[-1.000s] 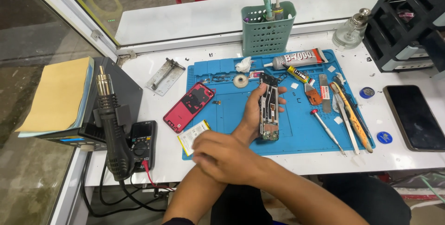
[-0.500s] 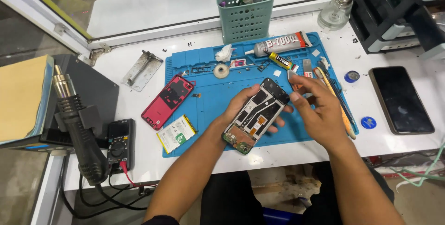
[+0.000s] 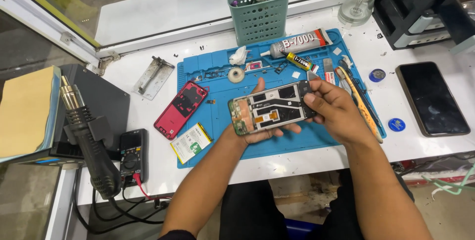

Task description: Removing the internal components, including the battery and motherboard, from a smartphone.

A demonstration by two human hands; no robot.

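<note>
Fingers of both hands grip opened phone (image 3: 273, 109) level above blue mat (image 3: 222, 101): left hand (image 3: 255, 133) cradles underneath, right hand (image 3: 334, 109) clasps end.

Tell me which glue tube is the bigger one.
The grey tube with the red cap, lying behind the smaller black-and-yellow tube on the blue mat.

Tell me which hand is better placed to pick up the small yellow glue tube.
The right hand, probably. It holds only one end of the opened phone and lies nearest the yellow glue tube; the left hand supports the phone from below.
</note>
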